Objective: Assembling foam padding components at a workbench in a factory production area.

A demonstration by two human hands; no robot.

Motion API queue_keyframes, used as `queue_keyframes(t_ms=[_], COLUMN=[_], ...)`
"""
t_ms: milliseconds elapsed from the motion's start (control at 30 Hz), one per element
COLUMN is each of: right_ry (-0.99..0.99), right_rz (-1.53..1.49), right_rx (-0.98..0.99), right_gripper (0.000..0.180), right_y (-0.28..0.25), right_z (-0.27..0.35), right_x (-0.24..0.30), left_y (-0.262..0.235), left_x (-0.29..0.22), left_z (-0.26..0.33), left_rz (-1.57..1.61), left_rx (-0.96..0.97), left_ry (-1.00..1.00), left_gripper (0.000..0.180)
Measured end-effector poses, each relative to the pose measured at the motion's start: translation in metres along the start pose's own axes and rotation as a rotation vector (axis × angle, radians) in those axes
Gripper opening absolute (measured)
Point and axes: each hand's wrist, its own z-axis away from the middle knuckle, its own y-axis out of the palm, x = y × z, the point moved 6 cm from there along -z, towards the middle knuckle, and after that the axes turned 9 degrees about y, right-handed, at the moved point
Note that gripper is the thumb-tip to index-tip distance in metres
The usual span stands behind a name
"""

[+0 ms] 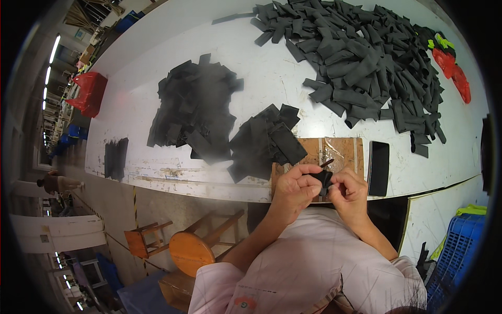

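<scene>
Over the front edge of the white table, both of my hands meet at a small black fabric piece (324,179). My left hand (297,188) is closed, its thumb and fingers pinching the left side of the piece. My right hand (348,191) pinches the right side between thumb and fingertips. A thin dark reddish-brown stick-like tool (328,163) juts out above the fabric beside my left fingers; its other end is hidden. Beneath lies a brown board (310,148) with clear tape. Flat black fabric pieces (266,137) are heaped against the board's left side.
A larger heap of flat black pieces (196,110) lies left. Rolled dark fabric tubes (361,63) cover the back right. A black phone-like slab (378,168) borders the board. Red bags (90,94) sit far left. Wooden stools (191,253) and a blue crate (456,256) stand below.
</scene>
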Motion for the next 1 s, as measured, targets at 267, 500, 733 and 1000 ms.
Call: queue_keyframes(t_ms=[267,500,733,1000], right_ry=[0.015,0.027,-0.024,-0.074], right_rz=[-0.097,-0.063,-0.023,0.201], right_rx=[-0.096,-0.013,-0.022,-0.02], right_gripper=[0.008,0.009,0.01,0.011], right_y=[-0.015,-0.01,-0.008,0.006], right_z=[0.0,0.003,0.005,0.006], right_x=[0.0,0.002,-0.001,-0.011], left_y=[0.027,0.021,0.022,0.005], left_x=[-0.022,0.004,0.01,0.011], left_z=[0.009,0.007,0.007,0.0], left_rz=[-0.689,-0.723,-0.641,-0.604], left_rx=[0.134,0.029,0.009,-0.234], left_ry=[0.475,0.323,0.272,0.182], left_gripper=[0.037,0.018,0.012,0.014])
